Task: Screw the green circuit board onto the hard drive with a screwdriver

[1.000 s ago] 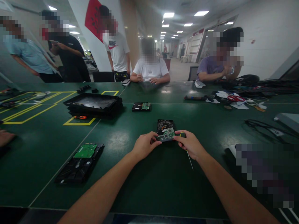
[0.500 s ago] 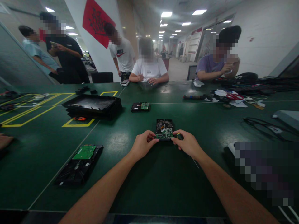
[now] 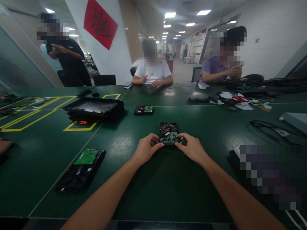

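A hard drive (image 3: 169, 132) with its circuit board facing up lies on the green table (image 3: 144, 191) in front of me. My left hand (image 3: 149, 147) grips its near left corner between thumb and fingers. At the near right corner, my right hand (image 3: 191, 147) holds the same drive. A dark screwdriver handle with a yellow-green band (image 3: 183, 140) shows at the right hand's fingers; whether it is gripped or lies under them cannot be told. Another hard drive with a green board (image 3: 82, 169) lies at the left, and a smaller-looking one (image 3: 144, 110) farther back.
Black trays (image 3: 94, 107) are stacked at the back left beside an orange item (image 3: 81, 122). Cables (image 3: 275, 127) and a grey box (image 3: 295, 121) lie at the right. People sit across the table; another person's hand (image 3: 5, 146) is at the left edge.
My right hand's fingers have shifted slightly around the drive's near right corner. The thin shaft seen below that hand no longer shows. A person in a white shirt at the back is out of sight.
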The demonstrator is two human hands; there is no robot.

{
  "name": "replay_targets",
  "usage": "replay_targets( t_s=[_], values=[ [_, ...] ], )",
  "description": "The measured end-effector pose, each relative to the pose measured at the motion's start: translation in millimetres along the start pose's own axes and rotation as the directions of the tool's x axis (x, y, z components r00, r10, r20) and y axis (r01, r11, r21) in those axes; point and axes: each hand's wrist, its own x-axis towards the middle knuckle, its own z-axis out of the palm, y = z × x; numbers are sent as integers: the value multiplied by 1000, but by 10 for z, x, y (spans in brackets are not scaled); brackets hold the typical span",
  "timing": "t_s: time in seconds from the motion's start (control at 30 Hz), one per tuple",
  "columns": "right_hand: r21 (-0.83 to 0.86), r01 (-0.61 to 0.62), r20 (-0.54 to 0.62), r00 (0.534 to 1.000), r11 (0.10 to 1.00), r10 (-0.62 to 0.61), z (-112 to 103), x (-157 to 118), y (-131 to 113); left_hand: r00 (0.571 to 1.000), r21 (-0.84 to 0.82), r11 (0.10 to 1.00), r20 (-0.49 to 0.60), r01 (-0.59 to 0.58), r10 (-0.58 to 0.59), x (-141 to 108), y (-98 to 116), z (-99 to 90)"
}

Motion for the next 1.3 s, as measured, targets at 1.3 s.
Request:
replay_targets(
  t_s=[1.3],
  values=[
    [-363, 117, 112, 990, 925, -81, 27, 24, 11, 992, 118, 987, -54, -107, 114, 66, -130, 89]
  ],
)
